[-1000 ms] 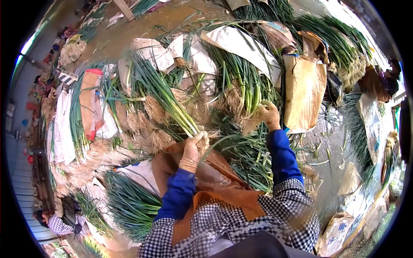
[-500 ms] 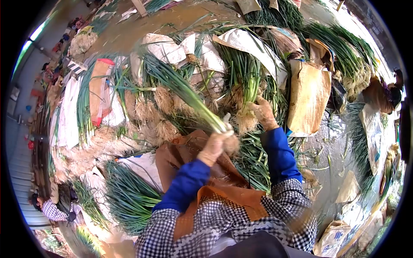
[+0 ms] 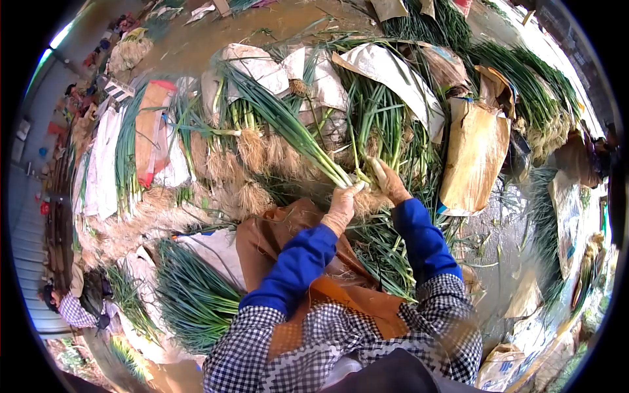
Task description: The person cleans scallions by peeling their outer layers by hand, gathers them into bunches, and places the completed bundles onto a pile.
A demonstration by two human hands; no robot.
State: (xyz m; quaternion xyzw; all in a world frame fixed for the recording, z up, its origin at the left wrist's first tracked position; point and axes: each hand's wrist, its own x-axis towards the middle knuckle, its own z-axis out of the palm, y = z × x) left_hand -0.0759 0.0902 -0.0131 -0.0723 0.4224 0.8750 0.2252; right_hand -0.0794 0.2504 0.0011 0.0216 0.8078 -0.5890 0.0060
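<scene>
Long green onions (image 3: 298,139) slant from the upper left down to my left hand (image 3: 342,204), which is closed around their white lower ends. Beside it, my right hand (image 3: 388,180) has its fingers closed on onion stalks next to the roots (image 3: 370,202). The two hands are close together above the brown apron (image 3: 282,232). Behind my right hand stands more of the green onions with upright stalks (image 3: 386,124), partly under a white sack.
Rooted onion bunches (image 3: 251,149) lie to the left among sacks. A tan sack (image 3: 475,154) lies at the right. Another onion pile (image 3: 193,291) is at the lower left. A person (image 3: 75,308) is at the far left edge. Wet floor (image 3: 498,229) shows at the right.
My left hand has moved right and up with the onions, close to my right hand. My right hand has shifted slightly left and down, its fingers now closed on stalks.
</scene>
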